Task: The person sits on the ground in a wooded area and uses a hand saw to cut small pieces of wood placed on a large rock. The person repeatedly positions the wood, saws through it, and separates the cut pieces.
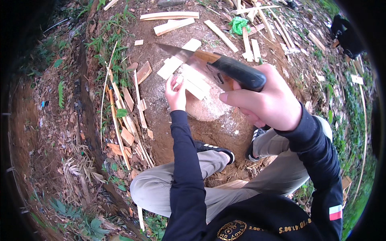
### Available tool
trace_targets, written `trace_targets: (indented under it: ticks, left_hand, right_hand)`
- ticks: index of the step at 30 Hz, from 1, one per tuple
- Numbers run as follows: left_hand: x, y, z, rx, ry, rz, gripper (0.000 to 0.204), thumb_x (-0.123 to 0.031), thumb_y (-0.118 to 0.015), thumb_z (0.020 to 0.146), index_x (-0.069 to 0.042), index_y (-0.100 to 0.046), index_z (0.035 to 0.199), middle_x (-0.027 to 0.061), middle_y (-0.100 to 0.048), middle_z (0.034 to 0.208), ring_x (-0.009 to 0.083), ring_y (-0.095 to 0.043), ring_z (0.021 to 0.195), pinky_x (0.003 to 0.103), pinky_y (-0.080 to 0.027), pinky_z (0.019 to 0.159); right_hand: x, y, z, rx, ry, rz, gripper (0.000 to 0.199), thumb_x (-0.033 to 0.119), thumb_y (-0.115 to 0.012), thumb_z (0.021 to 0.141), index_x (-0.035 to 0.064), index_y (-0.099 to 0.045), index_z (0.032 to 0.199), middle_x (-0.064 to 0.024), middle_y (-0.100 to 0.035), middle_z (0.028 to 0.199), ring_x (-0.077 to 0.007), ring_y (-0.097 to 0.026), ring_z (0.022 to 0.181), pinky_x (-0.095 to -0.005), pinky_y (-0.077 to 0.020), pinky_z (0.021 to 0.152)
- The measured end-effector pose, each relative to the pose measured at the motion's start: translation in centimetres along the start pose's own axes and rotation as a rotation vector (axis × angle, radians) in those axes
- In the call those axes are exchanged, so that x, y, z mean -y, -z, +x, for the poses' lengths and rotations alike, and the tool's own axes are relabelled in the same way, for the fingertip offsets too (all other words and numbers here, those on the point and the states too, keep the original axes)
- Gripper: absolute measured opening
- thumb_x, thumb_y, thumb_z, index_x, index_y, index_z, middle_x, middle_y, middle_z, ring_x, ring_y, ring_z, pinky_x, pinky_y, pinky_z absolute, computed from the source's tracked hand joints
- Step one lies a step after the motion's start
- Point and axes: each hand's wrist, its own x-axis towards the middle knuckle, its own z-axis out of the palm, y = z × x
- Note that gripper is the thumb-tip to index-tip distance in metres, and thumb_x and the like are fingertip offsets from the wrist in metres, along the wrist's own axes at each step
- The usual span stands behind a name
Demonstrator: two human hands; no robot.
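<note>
My right hand [269, 98] is closed round the black and wooden handle of a large knife [241, 73], held up at the centre right. Its pointed blade reaches toward the upper left and hides part of the wood beneath. My left hand [176, 93] has its fingers curled on a short, pale piece of wood [195, 87]. That piece rests on a round, light-coloured chopping block [207, 109] dusted with chips. Just beyond lies another pale board [171, 67], partly covered by the blade.
Split wood strips [169, 15] lie at the far side, and more slats [122, 108] line the left. A green plastic bag [239, 25] sits among sticks at the far right, near a black bag [346, 38]. My shoes [217, 151] flank the block's near side.
</note>
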Motion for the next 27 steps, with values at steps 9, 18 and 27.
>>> trace_targets:
  ticks: [9, 18, 27]
  left_hand:
    - [-5.9, 0.6, 0.7, 0.374, 0.034, 0.208, 0.047, -0.003, -0.066, 0.091, 0.002, -0.053, 0.136, 0.0109, -0.064, 0.119, 0.0114, -0.063, 0.096, 0.025, -0.053, 0.084]
    - [-7.1, 0.6, 3.9, -0.098, -0.493, 0.545, 0.037, -0.002, -0.067, 0.083, -0.003, -0.062, 0.12, 0.0122, -0.068, 0.11, 0.0204, -0.067, 0.1, 0.031, -0.054, 0.084]
    - [-3.5, 0.1, 2.4, 0.123, -0.451, 0.656, 0.024, -0.011, -0.064, 0.083, 0.001, -0.066, 0.104, 0.0174, -0.069, 0.093, 0.0318, -0.068, 0.087, 0.038, -0.053, 0.077]
  right_hand:
    - [-0.3, 1.6, 0.1, -0.169, 0.079, 0.103, 0.021, 0.009, -0.072, 0.081, 0.0047, -0.053, 0.072, 0.0015, -0.048, 0.052, -0.0058, -0.042, 0.039, -0.023, -0.0306, 0.038]
    - [1.0, 1.9, -0.2, -0.192, 0.015, 0.275, 0.022, 0.005, -0.07, 0.083, 0.006, -0.05, 0.072, 0.0019, -0.044, 0.049, -0.0067, -0.038, 0.035, -0.0231, -0.0275, 0.035]
    - [1.7, 0.8, 0.6, -0.103, -0.059, 0.307, 0.017, 0.011, -0.071, 0.08, 0.0038, -0.057, 0.073, 0.0004, -0.049, 0.051, -0.0075, -0.044, 0.037, -0.0234, -0.0325, 0.036]
